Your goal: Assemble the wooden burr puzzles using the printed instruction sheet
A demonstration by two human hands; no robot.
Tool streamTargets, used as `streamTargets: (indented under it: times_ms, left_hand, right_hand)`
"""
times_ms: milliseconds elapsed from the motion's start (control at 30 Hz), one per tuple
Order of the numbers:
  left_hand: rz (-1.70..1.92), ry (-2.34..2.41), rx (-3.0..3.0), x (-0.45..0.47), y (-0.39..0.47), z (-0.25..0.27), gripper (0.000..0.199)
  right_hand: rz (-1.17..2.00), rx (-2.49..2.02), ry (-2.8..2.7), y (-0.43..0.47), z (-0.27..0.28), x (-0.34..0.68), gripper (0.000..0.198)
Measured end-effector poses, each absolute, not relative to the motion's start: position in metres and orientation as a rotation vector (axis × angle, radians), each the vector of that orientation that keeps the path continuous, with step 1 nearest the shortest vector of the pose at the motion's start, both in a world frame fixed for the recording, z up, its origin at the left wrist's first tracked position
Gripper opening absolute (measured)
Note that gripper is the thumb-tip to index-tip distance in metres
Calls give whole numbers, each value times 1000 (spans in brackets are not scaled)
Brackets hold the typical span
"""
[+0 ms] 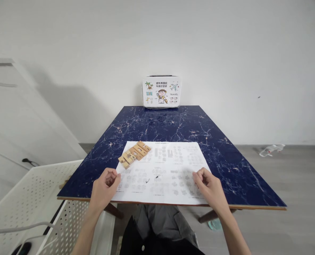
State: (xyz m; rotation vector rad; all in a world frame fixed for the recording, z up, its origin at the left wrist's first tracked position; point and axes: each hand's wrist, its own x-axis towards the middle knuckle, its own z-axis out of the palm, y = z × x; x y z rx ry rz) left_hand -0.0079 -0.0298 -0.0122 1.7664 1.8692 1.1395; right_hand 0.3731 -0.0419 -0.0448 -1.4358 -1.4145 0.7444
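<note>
Perforated white rack (69, 223), one: outside and below the left hand, a pale cable running across it.

Left hand (103, 187), one: at the sheet's left edge, fingers curled, thumb and forefinger drawn close; from my remote view I cannot tell whether paper is caught between them.

Wooden pieces (140, 151), small group: just beyond the left hand, on the sheet's far left part, some marked with numerals. I would treat them as a loose weight: a sharp tug from the left would probably slide them.

Printed sheet (178, 163), one: between the two hands, flat on the tabletop (173, 124), its near edge about level with the table's edge. Print too faint for me to read. Two dark marks lie on its near half, between the hands. To keep it flat, I judge a light, even outward pull suits best, fingertips on the margins.

White case (161, 94), one: well beyond both hands, upright at the tabletop's far end.

Right hand (210, 186), one: over the sheet's right part, fingers bent, thumb near forefinger; any grip on paper I cannot confirm. Matching the left hand's pressure should prevent skewing.

Clear packaging (271, 150), one: on the floor, well outside the right hand.
</note>
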Motion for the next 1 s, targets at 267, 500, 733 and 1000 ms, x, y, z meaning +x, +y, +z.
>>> streamTargets:
  times_ms: [267, 500, 733, 1000]
  left_hand:
    - [1114, 1971, 2364, 12, 5, 2, 31]
    - [747, 2038, 2475, 11, 41, 1, 57]
    - [659, 2094, 2373, 13, 46, -5, 63]
    - [732, 2132, 2247, 10, 40, -2, 62]
  right_hand:
    - [776, -1405, -1415, -41, -41, 372, 41]
    - [775, -1396, -1407, -41, -41, 372, 42]
    - [754, -1405, -1414, -41, -40, 372, 42]
    - [751, -1409, -1412, -41, -36, 371, 41]
